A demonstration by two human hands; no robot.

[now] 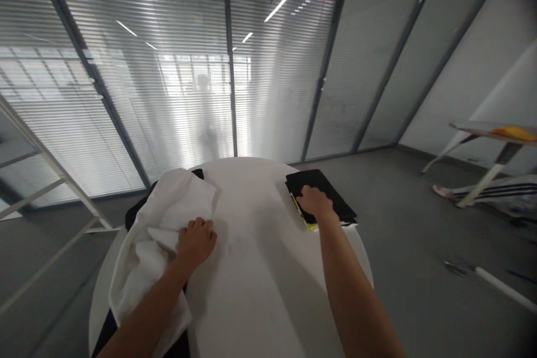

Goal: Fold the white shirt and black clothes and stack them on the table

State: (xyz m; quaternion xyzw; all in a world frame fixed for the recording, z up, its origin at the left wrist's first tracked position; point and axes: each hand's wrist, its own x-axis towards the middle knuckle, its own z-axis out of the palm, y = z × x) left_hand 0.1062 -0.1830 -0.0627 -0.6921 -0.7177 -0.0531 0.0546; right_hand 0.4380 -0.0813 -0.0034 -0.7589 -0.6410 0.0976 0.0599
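White cloth (176, 196) lies rumpled along the left side of a round white table (247, 291), with black fabric (133, 216) showing from under it. My left hand (197, 240) rests on the cloth's right edge, its fingers bent and closed on the material. On the table's right side is a stack with a black folder (331, 190) on top and white and yellow edges below. My right hand (315, 200) lies over the folder near its left edge, fingers curled in against it; the fingertips are partly hidden.
Glass partitions with blinds (277, 95) stand behind the table. A white metal frame (62, 173) rises at left. To the right are a table (482, 130) with a yellow item on it, a person's striped leg (495, 191), and a white pole (503, 288) low over the grey floor.
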